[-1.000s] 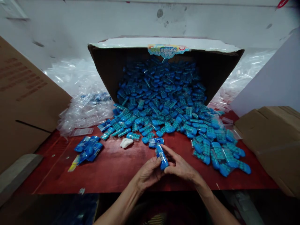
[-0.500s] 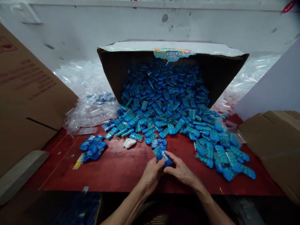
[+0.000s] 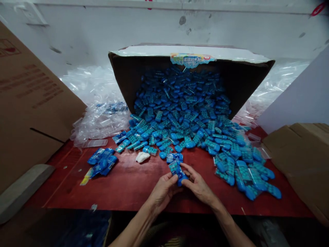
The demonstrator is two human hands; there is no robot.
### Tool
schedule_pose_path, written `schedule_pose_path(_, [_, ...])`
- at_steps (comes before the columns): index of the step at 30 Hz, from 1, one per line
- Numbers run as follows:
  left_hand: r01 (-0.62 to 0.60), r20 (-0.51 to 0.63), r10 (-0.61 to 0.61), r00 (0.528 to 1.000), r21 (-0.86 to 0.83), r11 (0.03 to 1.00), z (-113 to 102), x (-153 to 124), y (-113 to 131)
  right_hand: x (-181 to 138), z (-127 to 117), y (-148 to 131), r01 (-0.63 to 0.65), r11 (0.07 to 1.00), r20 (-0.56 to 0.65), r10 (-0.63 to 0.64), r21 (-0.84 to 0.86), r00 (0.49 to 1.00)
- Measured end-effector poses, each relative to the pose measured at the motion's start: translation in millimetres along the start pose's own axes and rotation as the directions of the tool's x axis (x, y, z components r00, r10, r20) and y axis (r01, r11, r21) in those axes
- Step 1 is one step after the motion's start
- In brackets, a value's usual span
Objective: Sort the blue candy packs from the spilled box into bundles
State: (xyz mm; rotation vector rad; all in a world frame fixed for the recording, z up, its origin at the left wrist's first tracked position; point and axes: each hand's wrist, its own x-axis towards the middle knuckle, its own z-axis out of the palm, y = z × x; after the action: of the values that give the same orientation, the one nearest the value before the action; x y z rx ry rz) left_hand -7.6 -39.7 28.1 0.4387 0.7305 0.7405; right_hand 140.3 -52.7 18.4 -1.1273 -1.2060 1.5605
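Note:
Between my two hands is a small clear case of teal pellets [image 3: 173, 167] with a printed blue wrapper [image 3: 181, 175] around its lower end. My left hand [image 3: 162, 191] pinches the case from the left, thumb on its face. From the other side, my right hand [image 3: 198, 184] is closed with thumb and fingertips on the wrapper. A flat blue packet [image 3: 175, 157] lies just beyond the case. Past it spreads a big heap of similar blue-ended cases [image 3: 180, 113], spilling out of a carton [image 3: 248, 80] lying on its side.
On the red table [image 3: 123, 192], blue packets [image 3: 102, 163] lie at the left, near a crumpled white wad [image 3: 142, 157]. Clear plastic pieces [image 3: 100, 123] are piled behind. Cardboard boxes [image 3: 31, 103] stand at both sides, and a grey block [image 3: 25, 192] sits at the left edge.
My hands have drawn slightly apart on the case. The blue wrapper now sits lower and at a different angle, and more of the teal pellets show.

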Motion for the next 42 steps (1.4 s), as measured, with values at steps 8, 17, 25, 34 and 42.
schedule_pose_path(8, [-0.108, -0.163, 0.113, 0.980, 0.038, 0.993, 3, 0, -9, -1, 9, 1, 0.062, 0.977, -0.023, -0.068, -0.205, 0.997])
schedule_pose_path(17, [-0.483, -0.595, 0.418, 0.686, 0.057, 0.874, -60, -30, 80, 34, 4, -14, 0.201, 0.731, -0.054, -0.310, -0.652, 0.949])
schedule_pose_path(25, [-0.049, -0.203, 0.854, 0.478, 0.965, 0.257, -89, -18, 83, 83, 61, -25, 0.273, 0.392, 0.149, -0.318, -0.878, 0.936])
schedule_pose_path(34, [0.312, 0.145, 0.752, 0.643, 0.847, -0.429, -112, 11, 74, 128, 103, -17, 0.304, 0.178, 0.269, -0.198, -0.936, 0.943])
schedule_pose_path(42, [0.249, 0.258, 0.756, 0.602, 0.838, -0.485, -125, 9, 73, 125, 96, -15, 0.364, 0.144, 0.340, -0.169, -0.920, 0.925])
